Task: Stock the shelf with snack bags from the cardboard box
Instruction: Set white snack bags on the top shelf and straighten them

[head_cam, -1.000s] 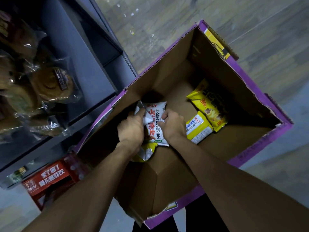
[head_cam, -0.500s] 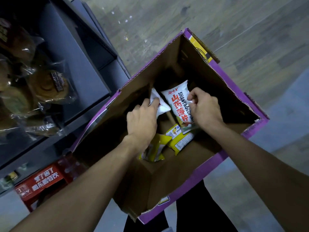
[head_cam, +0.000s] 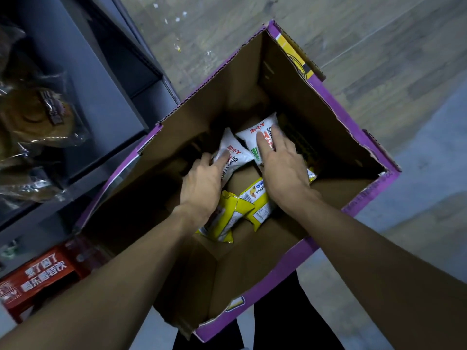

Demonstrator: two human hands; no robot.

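Observation:
The purple-edged cardboard box (head_cam: 358,203) stands open on the floor below me. Both my hands are down inside it. My left hand (head_cam: 202,183) grips one white snack bag (head_cam: 231,150), with the thumb round its left edge and a finger laid along its face. My right hand (head_cam: 280,168) holds a second white snack bag (head_cam: 252,133), fingers spread over its top; the thumb is hidden. The two white bags touch each other. Two yellow snack bags (head_cam: 227,218) lie on the box bottom under my wrists. The dark grey shelf (head_cam: 83,79) is to the left.
Clear-wrapped round breads (head_cam: 38,117) lie on the shelf's left part, beside a bare stretch of shelf board. A red carton with white lettering (head_cam: 38,276) sits low on the left. Grey wood-pattern floor (head_cam: 379,59) lies beyond the box.
The two white bags, first held together, have been drawn apart, one in each hand. Both hands have shifted toward the far side of the box, and the yellow bags now show beneath them.

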